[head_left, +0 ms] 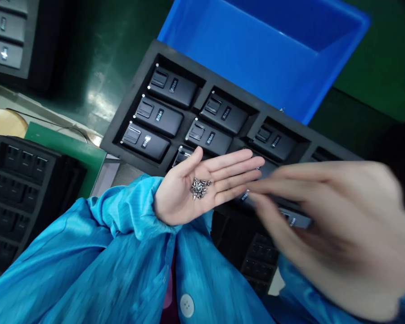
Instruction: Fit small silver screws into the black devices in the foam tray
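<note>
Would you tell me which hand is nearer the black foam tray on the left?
The left hand is nearer, palm up to the right of the black foam tray, with small screws on its palm. The right hand is farther away, beyond the left hand.

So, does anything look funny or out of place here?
Yes: one black Riton case sits crooked near the blurred right hand, out of line with the tidy rows in the black foam tray. Also, tiny screws lie loose on the bare left hand.
</note>
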{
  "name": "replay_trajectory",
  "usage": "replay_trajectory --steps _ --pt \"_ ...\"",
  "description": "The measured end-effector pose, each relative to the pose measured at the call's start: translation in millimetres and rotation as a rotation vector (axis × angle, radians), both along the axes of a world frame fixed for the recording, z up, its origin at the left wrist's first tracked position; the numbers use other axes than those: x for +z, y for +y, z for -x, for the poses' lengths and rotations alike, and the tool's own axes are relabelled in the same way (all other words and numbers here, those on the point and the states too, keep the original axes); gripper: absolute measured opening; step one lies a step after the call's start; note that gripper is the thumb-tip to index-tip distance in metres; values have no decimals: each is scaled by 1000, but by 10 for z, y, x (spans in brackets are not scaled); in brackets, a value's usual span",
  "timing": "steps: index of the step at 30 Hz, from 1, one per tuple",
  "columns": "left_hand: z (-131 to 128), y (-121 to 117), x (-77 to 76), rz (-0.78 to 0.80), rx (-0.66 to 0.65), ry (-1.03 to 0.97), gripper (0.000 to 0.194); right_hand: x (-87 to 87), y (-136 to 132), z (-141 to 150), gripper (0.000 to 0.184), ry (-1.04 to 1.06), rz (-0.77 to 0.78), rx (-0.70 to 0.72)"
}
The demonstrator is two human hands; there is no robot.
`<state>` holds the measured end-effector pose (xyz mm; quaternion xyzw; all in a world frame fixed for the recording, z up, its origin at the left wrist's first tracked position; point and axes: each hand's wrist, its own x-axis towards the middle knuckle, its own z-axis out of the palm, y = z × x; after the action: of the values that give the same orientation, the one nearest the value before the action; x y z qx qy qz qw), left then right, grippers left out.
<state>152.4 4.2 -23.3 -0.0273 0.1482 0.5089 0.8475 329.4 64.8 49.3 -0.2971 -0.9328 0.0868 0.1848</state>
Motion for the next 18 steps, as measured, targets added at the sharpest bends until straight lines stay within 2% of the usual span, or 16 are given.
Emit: replay_trajectory --steps 2,4,9,18 --pt "-3 -5 14 13 3 13 76 9 -101 145 11 -14 76 57" --pt "-5 -11 23 24 17 22 77 -53 -158 230 8 -34 95 49" --pt "-35 -27 25 41 90 27 74 -209 -216 309 12 -149 4 -45" --pt "-105 -70 -14 13 92 67 65 -128 -286 443 17 -337 -103 -65"
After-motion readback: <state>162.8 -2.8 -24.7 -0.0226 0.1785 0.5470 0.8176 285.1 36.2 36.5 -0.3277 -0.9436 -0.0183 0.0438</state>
